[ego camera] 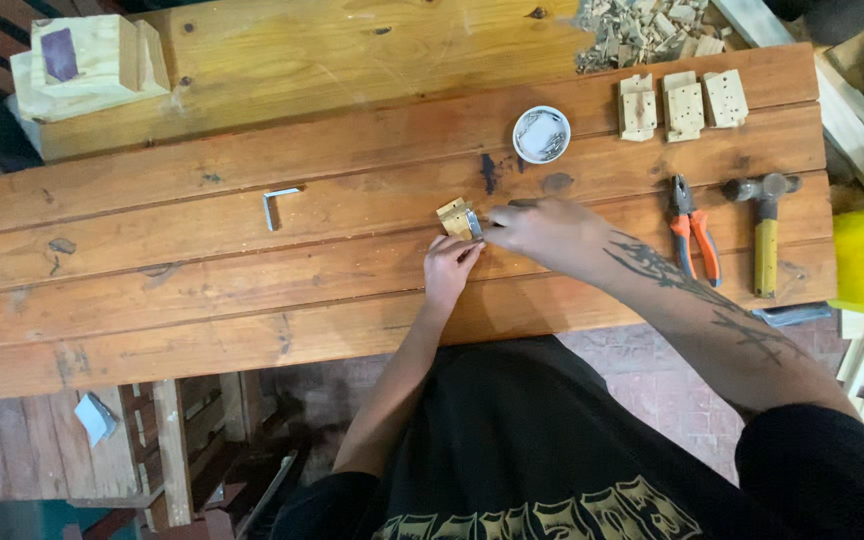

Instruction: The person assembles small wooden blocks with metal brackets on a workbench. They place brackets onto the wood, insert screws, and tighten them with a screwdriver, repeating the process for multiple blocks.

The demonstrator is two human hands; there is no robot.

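A small pale wooden block (454, 216) with a metal piece on its right side lies on the brown plank workbench (252, 260). My left hand (449, 270) reaches up from below and pinches the block's lower edge. From the right, my right hand (542, 228) meets it, fingertips closed on the metal piece at the block. A bent metal bracket (275, 204) lies apart to the left.
A white round dish of small nails (541, 134) sits behind the hands. Three drilled wooden blocks (682, 103) stand at the back right, with orange-handled pliers (693, 230) and a yellow-handled hammer (765, 225) below them. Wood chips (642, 28) and a stacked block (87, 62) lie at the back.
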